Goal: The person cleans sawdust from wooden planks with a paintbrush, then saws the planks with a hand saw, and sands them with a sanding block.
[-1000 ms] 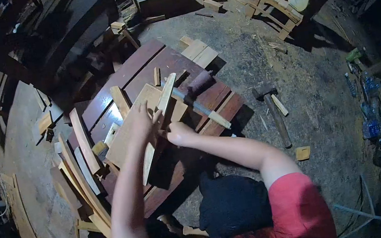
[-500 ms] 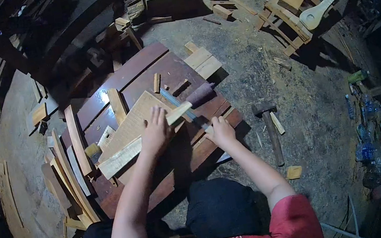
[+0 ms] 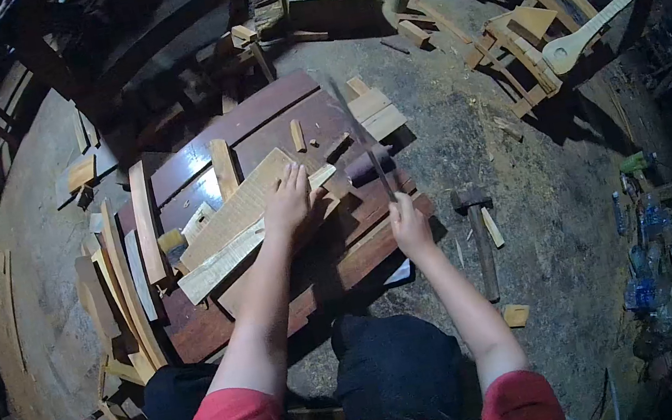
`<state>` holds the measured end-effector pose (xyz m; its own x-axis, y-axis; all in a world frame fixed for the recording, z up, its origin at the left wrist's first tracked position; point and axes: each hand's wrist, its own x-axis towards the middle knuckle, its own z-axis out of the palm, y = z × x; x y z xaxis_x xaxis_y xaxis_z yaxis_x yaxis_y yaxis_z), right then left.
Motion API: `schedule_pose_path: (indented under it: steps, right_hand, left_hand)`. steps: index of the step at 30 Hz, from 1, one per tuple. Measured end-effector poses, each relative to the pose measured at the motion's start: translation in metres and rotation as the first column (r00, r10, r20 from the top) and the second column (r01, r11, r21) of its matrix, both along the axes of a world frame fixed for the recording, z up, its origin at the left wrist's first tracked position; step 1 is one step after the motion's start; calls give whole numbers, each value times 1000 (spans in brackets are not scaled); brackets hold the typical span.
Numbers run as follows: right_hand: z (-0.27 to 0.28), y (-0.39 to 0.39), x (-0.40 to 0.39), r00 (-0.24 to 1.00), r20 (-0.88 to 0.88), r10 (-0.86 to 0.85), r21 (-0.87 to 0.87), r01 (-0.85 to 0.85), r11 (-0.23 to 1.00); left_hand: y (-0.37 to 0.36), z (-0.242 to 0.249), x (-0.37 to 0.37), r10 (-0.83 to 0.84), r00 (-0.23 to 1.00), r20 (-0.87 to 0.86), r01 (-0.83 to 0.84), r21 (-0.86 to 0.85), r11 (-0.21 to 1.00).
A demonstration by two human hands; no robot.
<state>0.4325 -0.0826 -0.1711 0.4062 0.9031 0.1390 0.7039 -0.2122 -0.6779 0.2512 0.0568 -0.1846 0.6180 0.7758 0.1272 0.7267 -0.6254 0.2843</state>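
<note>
My left hand [image 3: 288, 202] lies flat, fingers stretched, over a pale wooden piece [image 3: 222, 266] with a narrow end pointing right. Underneath is a wide, rough-sawn board [image 3: 234, 204] resting slantwise on a dark red-brown wooden panel [image 3: 181, 177]. In my right hand [image 3: 409, 223] is a long thin metal tool [image 3: 364, 139], gripped at its near end and pointing away from me; motion smears it, and its exact kind cannot be made out. Its far part passes in front of a dark purple roll-shaped object [image 3: 366, 167], beyond the narrow end of the pale piece.
A hammer [image 3: 478, 236] lies on the floor at right, near a small square wood scrap [image 3: 516, 315]. Wooden strips [image 3: 130, 286] lean along the panel's left side. Farther right, a guitar-shaped wooden piece [image 3: 570, 50] rests on a wooden frame [image 3: 527, 70]. Plastic bottles [image 3: 643, 262] lie at far right.
My right hand has lifted the metal tool away from the pale piece and swung it to the right and more upright. My left hand stays on the wood. The camera view has shifted slightly.
</note>
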Motion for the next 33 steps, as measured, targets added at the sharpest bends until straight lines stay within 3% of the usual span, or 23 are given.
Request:
schedule_pose_path:
  steps: [3, 5, 8, 17, 24, 29, 33]
  right_hand:
    - [3, 29, -18, 999, 7, 37, 100, -37, 994]
    - [-1, 47, -32, 997, 47, 60, -56, -57, 997]
    - [-12, 69, -42, 984, 167, 63, -147, -38, 988]
    - [-10, 79, -45, 955, 275, 109, -259, -36, 965]
    - [-18, 78, -40, 945, 295, 140, -245, -67, 967]
    - [-17, 65, -42, 923, 359, 140, -224, -60, 973]
    - [-20, 64, -46, 946, 302, 117, -237, -44, 970]
  left_hand:
    - [1, 2, 1, -2, 994, 107, -4, 50, 999]
    - [-3, 11, 1, -17, 997, 74, 21, -47, 999]
    - [0, 10, 1, -33, 996, 83, 44, -132, 990]
    - [-1, 6, 2, -12, 996, 85, 17, -60, 998]
    - [-4, 12, 5, -13, 999, 48, 16, -74, 997]
    - [-2, 11, 3, -100, 994, 45, 101, -9, 995]
    - [-3, 12, 2, -105, 991, 83, 107, -18, 994]
